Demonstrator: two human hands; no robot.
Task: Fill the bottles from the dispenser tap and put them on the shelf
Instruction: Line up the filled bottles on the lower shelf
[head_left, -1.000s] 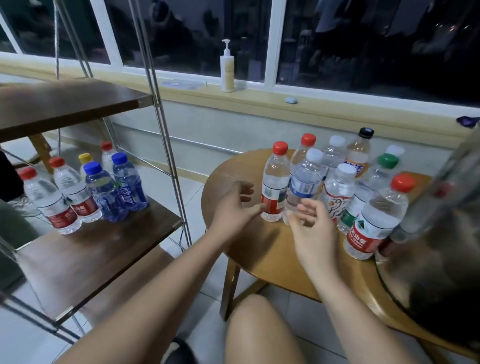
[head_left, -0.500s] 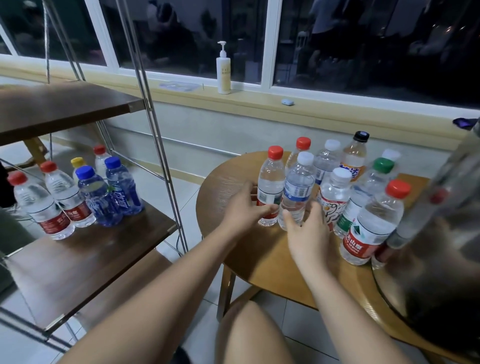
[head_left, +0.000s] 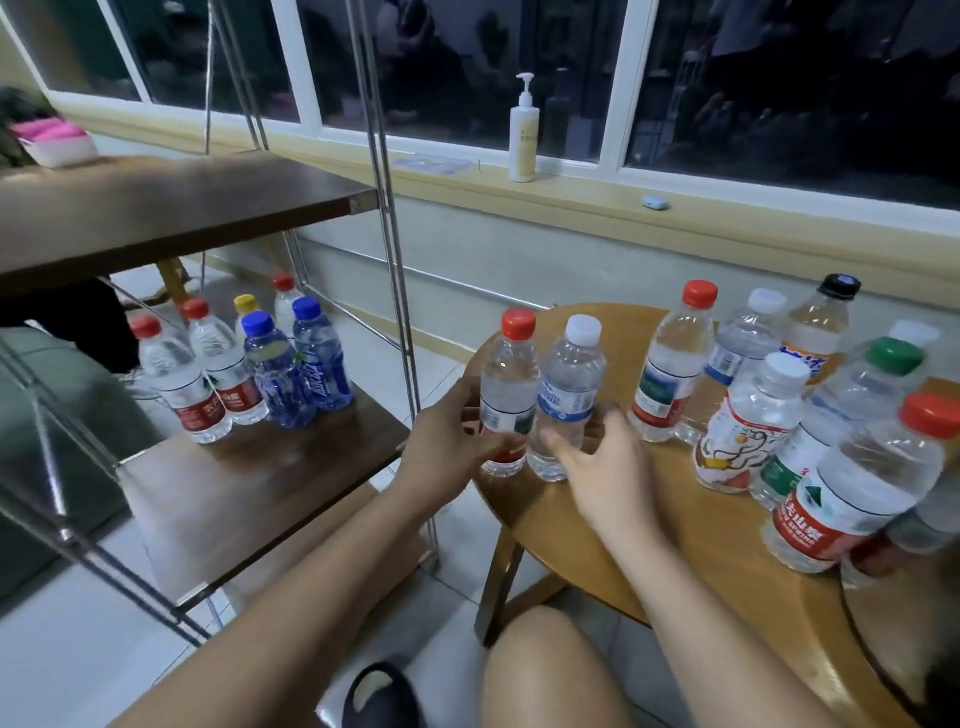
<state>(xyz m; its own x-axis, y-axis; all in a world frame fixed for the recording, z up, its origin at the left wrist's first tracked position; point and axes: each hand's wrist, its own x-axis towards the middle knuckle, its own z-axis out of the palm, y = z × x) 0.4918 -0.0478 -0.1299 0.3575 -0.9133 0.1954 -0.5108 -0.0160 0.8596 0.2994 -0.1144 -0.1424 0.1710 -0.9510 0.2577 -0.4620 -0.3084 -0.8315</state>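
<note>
Your left hand (head_left: 448, 449) grips the red-capped bottle (head_left: 506, 384) and your right hand (head_left: 597, 470) wraps the white-capped bottle (head_left: 571, 384) just beside it, near the edge of the table (head_left: 727, 543)

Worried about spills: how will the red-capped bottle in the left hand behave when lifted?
The red-capped bottle looks filled, so probably heavy. Tall and narrow, it may tip onto the white-capped bottle. Capped, so spills seem unlikely.

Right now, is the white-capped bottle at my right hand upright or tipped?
Upright: the white-capped bottle has its cap on top, base down, at the round table beside the red-capped bottle the left hand grips.
</note>
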